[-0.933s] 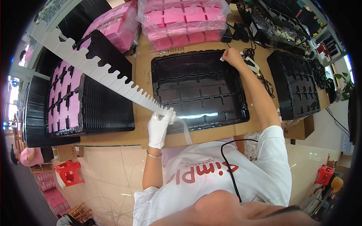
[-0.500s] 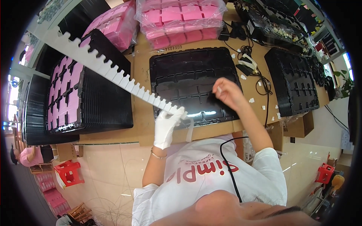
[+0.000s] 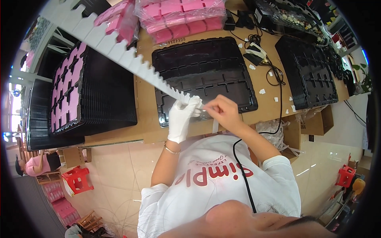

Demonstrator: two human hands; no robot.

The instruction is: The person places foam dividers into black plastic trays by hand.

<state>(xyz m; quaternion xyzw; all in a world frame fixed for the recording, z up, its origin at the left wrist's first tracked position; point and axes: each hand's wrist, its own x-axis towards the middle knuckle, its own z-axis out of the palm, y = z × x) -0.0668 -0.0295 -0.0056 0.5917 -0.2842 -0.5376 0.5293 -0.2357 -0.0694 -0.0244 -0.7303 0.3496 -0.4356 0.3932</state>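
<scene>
Beyond the grip, a wooden table (image 3: 145,99) carries a black tray (image 3: 202,75), with a tray stack (image 3: 95,95) holding pink pieces to its left, another black tray (image 3: 309,71) to its right, and wrapped pink packs (image 3: 178,18) further behind. A long white notched strip (image 3: 119,49) runs from the grip up and away to the left, crossing over the tray's left corner. The gloved left hand (image 3: 183,117) is closed around the strip's near end, and the bare right hand (image 3: 222,111), just to the right and touching it, pinches that same end with its fingertips (image 3: 206,108) pressed together.
</scene>
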